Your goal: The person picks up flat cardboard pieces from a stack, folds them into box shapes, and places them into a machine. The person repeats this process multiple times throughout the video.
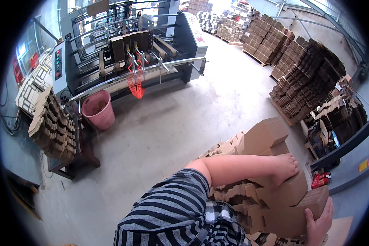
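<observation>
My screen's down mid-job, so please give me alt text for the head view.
A person's bare left grip rests on piled brown cardboard at lower right, and the right grip touches its right end. At upper left is a grey machine with a pink bin in front; tall cardboard stacks line the upper right.

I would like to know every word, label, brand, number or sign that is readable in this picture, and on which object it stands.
None can be read reliably enough to quote.
Yellow label on the grey surface at right: printing too small.
Red package: markings too small and blurred.
Control panel on the machine: any markings too small.
Near cardboard: no printing visible.
</observation>
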A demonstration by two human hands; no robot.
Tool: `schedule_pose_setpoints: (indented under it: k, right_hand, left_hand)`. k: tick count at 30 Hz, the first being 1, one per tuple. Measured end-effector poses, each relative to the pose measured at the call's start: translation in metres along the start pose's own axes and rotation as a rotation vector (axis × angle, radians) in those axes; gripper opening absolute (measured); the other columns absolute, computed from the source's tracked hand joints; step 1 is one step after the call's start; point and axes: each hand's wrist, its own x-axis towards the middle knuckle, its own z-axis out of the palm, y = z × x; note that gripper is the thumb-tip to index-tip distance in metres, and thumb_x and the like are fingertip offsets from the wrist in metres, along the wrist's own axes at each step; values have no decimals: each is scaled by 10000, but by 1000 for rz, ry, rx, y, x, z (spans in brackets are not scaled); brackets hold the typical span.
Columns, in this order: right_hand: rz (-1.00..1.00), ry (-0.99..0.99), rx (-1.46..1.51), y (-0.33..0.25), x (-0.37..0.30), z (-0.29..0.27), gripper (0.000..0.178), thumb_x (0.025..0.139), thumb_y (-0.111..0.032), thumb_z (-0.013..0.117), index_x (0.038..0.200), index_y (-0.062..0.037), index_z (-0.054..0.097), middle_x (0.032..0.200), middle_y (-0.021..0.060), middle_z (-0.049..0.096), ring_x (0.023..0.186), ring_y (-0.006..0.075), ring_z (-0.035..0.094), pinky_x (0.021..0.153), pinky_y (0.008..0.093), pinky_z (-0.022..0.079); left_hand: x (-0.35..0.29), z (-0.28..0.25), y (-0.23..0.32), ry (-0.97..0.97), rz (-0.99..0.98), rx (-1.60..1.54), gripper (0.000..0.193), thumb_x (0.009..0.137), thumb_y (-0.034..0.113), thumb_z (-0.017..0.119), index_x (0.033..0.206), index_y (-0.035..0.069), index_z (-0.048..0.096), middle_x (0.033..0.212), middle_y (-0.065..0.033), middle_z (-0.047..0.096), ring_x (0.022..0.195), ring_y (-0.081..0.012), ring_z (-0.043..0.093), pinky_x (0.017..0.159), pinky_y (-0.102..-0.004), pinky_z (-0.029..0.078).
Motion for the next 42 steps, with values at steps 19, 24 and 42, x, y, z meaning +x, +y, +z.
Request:
schedule_pose_setpoints:
  k: [19, 24, 42]
  right_hand:
    - [-124, -149, 319, 7, 27, 6, 941, 670, -439, 729, 1365, 56, 330, 1370, 239, 403, 1277, 376, 379, 1072, 396, 298]
    - [-49, -123, 25, 25, 5, -5, 882, 734, -478, 684, 1346, 70, 364, 1375, 221, 408, 1282, 347, 380, 1060, 395, 312]
    - [-12, 110, -96, 6, -24, 3, 738, 686, -424, 747, 1237, 11, 517, 1232, 138, 545, 1171, 249, 494, 1038, 468, 311]
  left_hand:
    - [-11, -10, -13, -99, 22, -68, 679, 406, 331, 813, 976, 42, 582, 963, -143, 588, 971, -328, 547, 896, -407, 409]
    - [-7, -24, -2, -75, 0, -57, 875, 454, 333, 844, 1184, -1, 494, 1115, -157, 541, 1114, -322, 483, 1001, -387, 361]
    - [-7, -17, 2, -65, 13, -56, 913, 425, 322, 866, 1187, 2, 478, 1122, -145, 537, 1101, -319, 490, 1005, -382, 359]
